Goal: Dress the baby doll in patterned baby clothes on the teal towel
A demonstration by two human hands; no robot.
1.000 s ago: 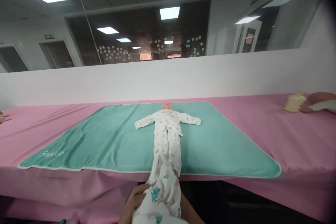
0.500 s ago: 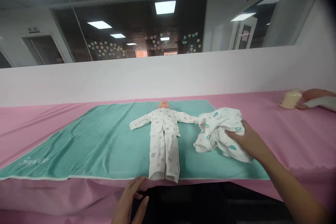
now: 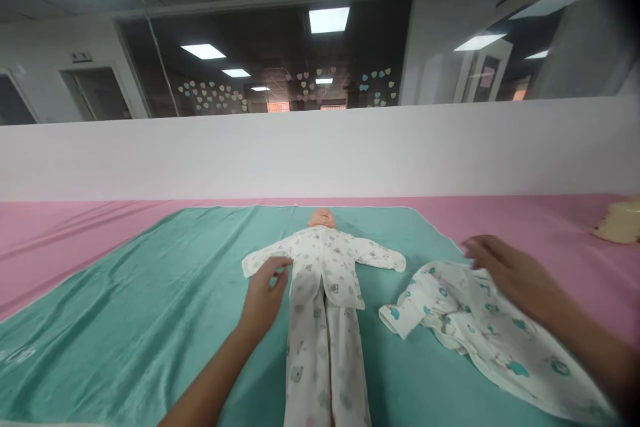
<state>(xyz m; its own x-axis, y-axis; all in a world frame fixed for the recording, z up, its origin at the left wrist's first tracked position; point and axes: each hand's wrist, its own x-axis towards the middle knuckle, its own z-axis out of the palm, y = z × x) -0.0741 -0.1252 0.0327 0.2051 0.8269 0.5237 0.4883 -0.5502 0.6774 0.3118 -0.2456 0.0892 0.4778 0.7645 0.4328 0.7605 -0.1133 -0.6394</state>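
A baby doll (image 3: 323,217) lies on its back, its arms spread. It wears a white printed jacket (image 3: 320,260) and matching pants (image 3: 327,360). My left hand (image 3: 265,293) is over the doll's sleeve at the left, close to the jacket's side. Its fingers are bent, with a gap between thumb and forefinger, and nothing shows in them. To the doll's right lies a loose white baby garment (image 3: 470,320) with teal prints, partly spread out. My right hand (image 3: 505,270) is at that garment's upper edge; its fingers are blurred, so a grip on the cloth cannot be made out.
A green blanket (image 3: 200,320) lies under the doll and the garment, over a pink table cover (image 3: 540,220). A cream-coloured object (image 3: 620,221) stands at the far right, cut off by the frame. Behind the table runs a low white wall (image 3: 300,153) with glass above it.
The view has moved closer to the table. My left hand has risen from the blanket's front edge to the doll's sleeve. The garment has spread out from a crumpled bunch under my right hand.
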